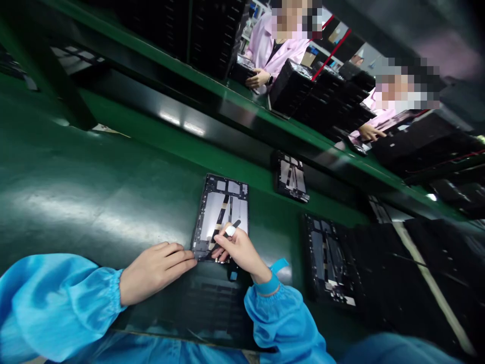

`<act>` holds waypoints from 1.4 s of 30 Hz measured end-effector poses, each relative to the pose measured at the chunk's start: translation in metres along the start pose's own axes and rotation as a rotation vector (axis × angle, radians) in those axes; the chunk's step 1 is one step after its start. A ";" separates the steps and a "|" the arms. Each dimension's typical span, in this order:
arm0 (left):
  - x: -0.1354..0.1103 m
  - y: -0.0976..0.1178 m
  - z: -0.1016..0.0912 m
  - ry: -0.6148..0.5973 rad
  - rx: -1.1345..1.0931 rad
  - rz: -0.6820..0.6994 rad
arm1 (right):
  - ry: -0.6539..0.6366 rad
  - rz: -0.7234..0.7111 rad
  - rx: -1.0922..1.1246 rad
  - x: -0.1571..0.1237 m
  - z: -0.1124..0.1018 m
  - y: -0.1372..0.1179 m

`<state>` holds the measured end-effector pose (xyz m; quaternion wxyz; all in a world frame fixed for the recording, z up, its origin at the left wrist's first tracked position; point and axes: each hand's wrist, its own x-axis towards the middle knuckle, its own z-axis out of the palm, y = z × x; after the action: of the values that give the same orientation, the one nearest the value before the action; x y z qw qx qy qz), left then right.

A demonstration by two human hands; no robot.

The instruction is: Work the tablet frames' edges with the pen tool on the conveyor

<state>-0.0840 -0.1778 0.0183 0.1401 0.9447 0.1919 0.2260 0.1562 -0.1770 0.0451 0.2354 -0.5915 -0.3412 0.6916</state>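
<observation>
An opened tablet (pixel 238 210) lies on the green bench in front of me, its silvery battery area and dark flex cables showing. My left hand (pixel 157 268) rests palm down, fingers stretched out, with the fingertips at the tablet's lower left corner. Over the lower part of the tablet, my right hand (pixel 242 250) is closed in a pinch on a slim black tool (pixel 237 223), whose exact kind I cannot make out. A white cover (pixel 230 230) wraps one of its fingers, and a blue band (pixel 268 285) circles the wrist. The fingers hide the tool's working end.
Another opened tablet (pixel 291 177) lies farther back to the right. A third tablet (pixel 328 258) is at my right, beside dark stacked trays (pixel 394 273). Beyond the green shelf edge (pixel 182 71), two people in pink work among stacks of black trays (pixel 291 88). A green post (pixel 56 76) stands left.
</observation>
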 end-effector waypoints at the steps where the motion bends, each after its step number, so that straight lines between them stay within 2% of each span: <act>1: 0.000 0.000 0.000 0.011 0.002 0.002 | 0.000 -0.001 -0.005 0.000 0.000 0.000; 5: 0.003 0.000 -0.002 0.057 0.039 0.016 | 0.012 -0.002 -0.020 0.000 0.001 -0.002; 20: 0.003 -0.002 -0.001 0.064 0.033 0.019 | 0.020 -0.016 -0.037 0.001 0.001 0.001; 23: 0.001 -0.001 0.001 0.063 0.087 0.043 | 0.021 -0.021 -0.037 0.002 0.001 0.002; 27: -0.003 0.002 0.005 0.001 0.234 0.067 | 0.022 -0.030 -0.054 0.003 0.000 0.003; 30: -0.002 0.002 0.007 -0.026 0.260 0.071 | 0.070 -0.050 -0.030 0.000 -0.004 0.006; 35: 0.002 -0.008 0.008 -0.054 0.170 0.070 | 0.247 -0.169 -0.029 -0.018 -0.014 0.021; 39: 0.004 -0.012 0.009 -0.039 0.096 0.067 | 0.276 -0.217 -0.151 -0.028 -0.013 0.031; 42: 0.006 -0.012 0.007 -0.016 0.064 0.064 | 0.275 -0.220 -0.135 -0.027 -0.012 0.033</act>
<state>-0.0789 -0.1660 0.0107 0.1039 0.9561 0.1677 0.2166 0.1754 -0.2160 0.0373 0.3138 -0.6540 -0.4141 0.5498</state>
